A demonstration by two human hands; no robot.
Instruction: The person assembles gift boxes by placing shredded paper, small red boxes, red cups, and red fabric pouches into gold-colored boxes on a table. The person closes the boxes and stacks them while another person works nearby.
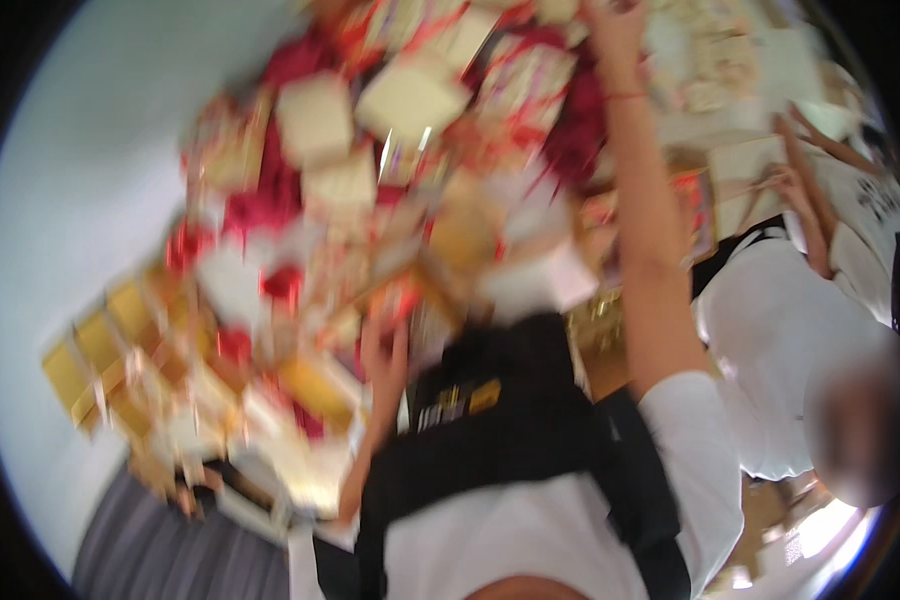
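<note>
The picture is badly blurred. My left hand (385, 352) is low in the middle, its fingers at the edge of an open box with a red-orange item (394, 298) inside; whether it grips the box cannot be told. My right arm reaches far up to the top edge, where my right hand (616, 15) is partly cut off beside the piled goods, its grip unclear. Between and above the hands lie cream-coloured boxes (411, 97), patterned packets with red ribbon (529, 81) and dark red filler or cloth (576, 135).
Gold boxes or bags with pale handles (82, 367) stand at the left. A white box (536, 281) is in front of my apron. To the right, a co-worker in a white shirt (765, 337) and other people's arms are at the table, near a large pale box (754, 169).
</note>
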